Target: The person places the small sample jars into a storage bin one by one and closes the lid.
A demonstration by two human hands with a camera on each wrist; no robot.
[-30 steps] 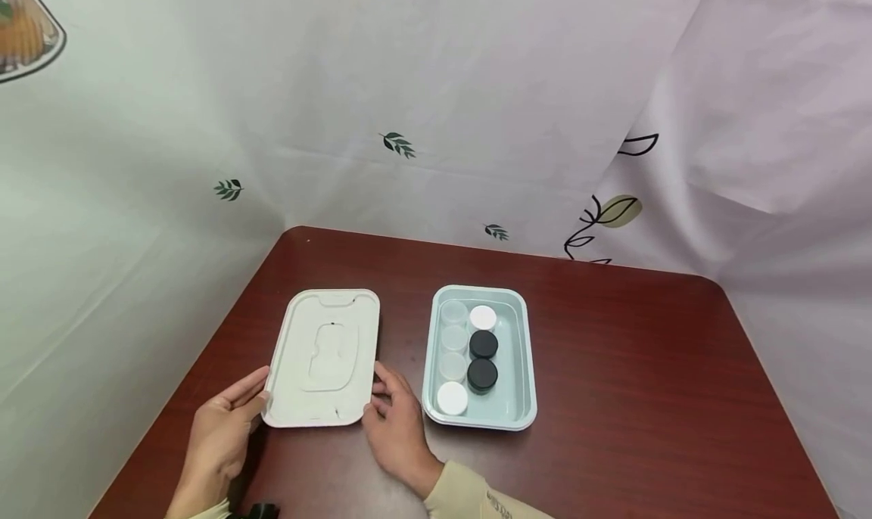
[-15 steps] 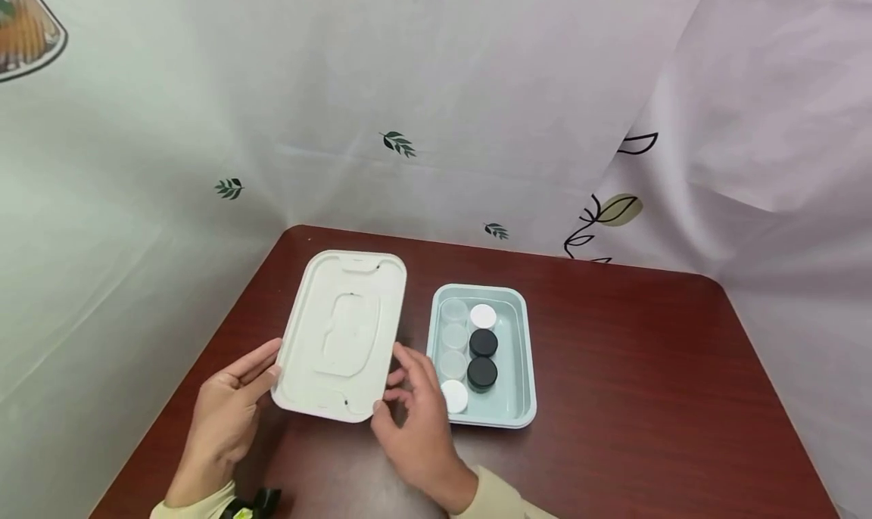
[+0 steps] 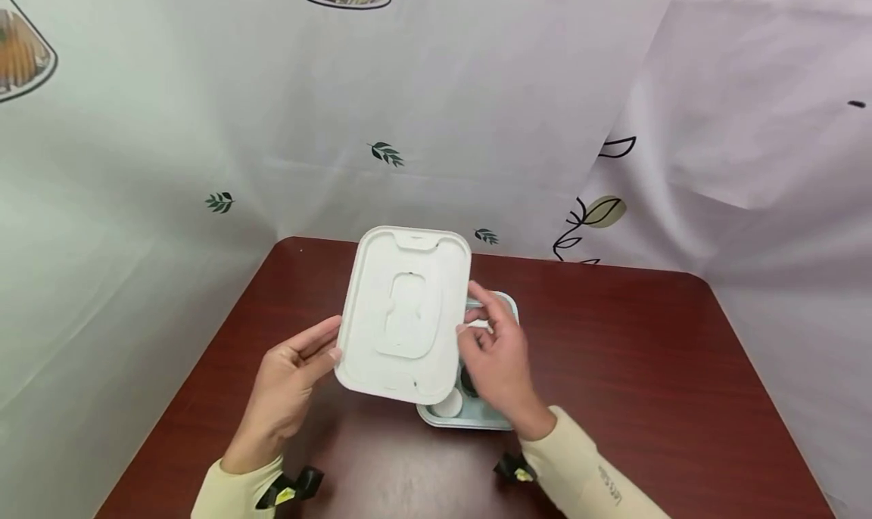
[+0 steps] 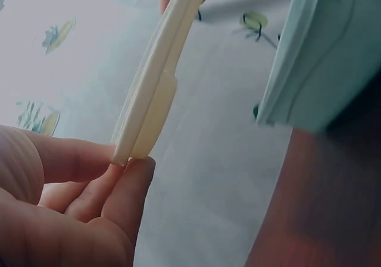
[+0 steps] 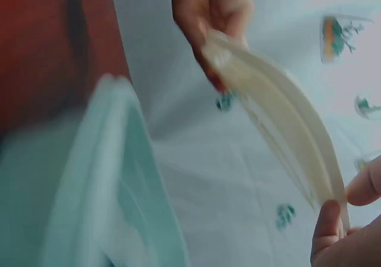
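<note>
A white rectangular lid (image 3: 368, 352) with rounded corners and raised ridges is held up in the air, tilted, in the head view. My left hand (image 3: 284, 386) pinches its left edge between thumb and fingers. At the opposite edge my right hand (image 3: 500, 360) pinches the lid too. Both wrist views show the lid (image 4: 152, 82) edge-on, gripped at each side. Below and behind it on the table lies a pale blue tray (image 3: 470, 422), partly covered by the lid and right hand. In it a white round cap (image 3: 448, 404) and part of a black one (image 3: 468, 381) show.
The dark red table (image 3: 633, 368) stretches to both sides of the tray. Behind it hangs a white patterned cloth (image 3: 436, 125), which also covers the sides. In the right wrist view the tray's rim (image 5: 113, 160) stands close and blurred.
Both hands have lifted the lid and carried it rightward, from the left of the tray to partly over it. The tray has stayed on the table; the head view has shifted slightly.
</note>
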